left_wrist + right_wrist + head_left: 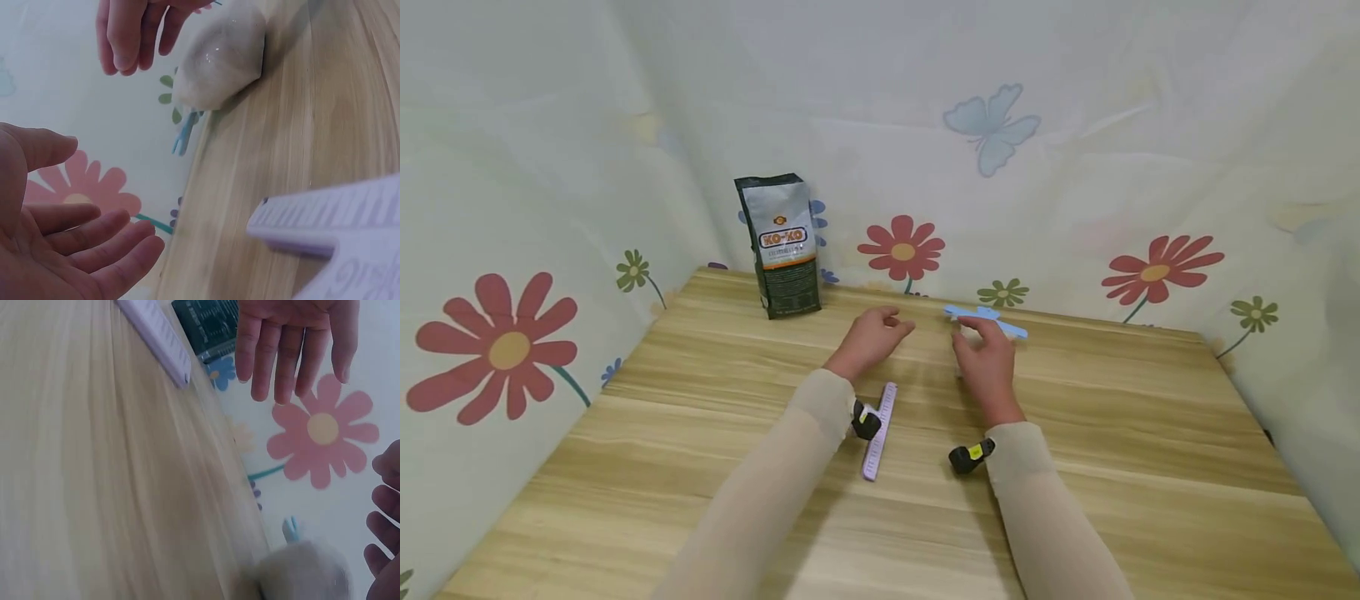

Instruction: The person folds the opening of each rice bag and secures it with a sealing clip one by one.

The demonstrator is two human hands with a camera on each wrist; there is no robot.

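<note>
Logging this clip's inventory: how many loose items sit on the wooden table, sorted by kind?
Coffee bag, standing upright near the back edge: 1
Light blue clip, at the right hand's fingertips: 1
Lilac ruler-like clip, lying beside the left forearm: 1
Total: 3

I'm seeing the wooden counter [700,500] carrying three things: a dark coffee bag [778,246] standing upright at the back, a lilac ruler [880,430] lying mid-counter, and a light blue clip [987,321] lying near the back edge.
</note>
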